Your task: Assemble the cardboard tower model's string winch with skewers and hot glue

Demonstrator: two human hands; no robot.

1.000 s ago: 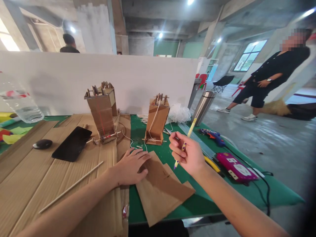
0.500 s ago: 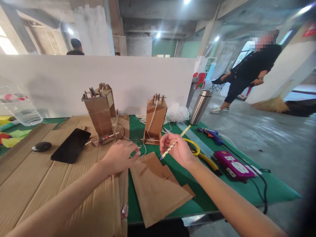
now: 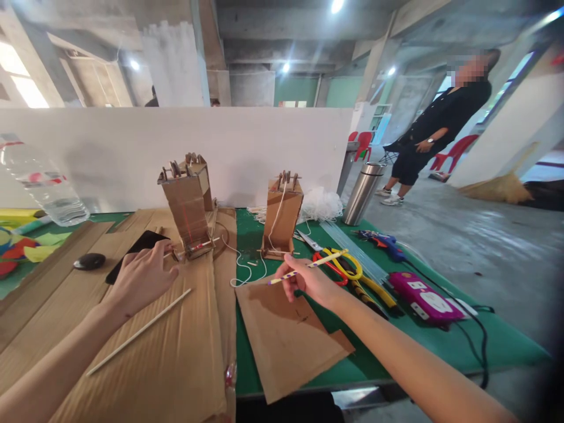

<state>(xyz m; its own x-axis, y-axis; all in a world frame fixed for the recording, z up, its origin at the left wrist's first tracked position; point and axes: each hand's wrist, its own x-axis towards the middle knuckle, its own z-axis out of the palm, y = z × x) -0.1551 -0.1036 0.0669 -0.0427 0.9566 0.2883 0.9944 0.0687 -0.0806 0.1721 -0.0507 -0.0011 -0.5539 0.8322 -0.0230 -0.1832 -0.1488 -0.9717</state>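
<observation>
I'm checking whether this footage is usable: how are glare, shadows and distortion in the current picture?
Head view, top: ceiling lights glare; head view, centre: a shadow falls across the cardboard piece by the right hand; head view, right: the flask leans, probably lens stretch, and the picture's edge darkens.

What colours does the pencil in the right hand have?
Pale yellow with purple patches; the pencil in the right hand shows best in the head view.
</observation>
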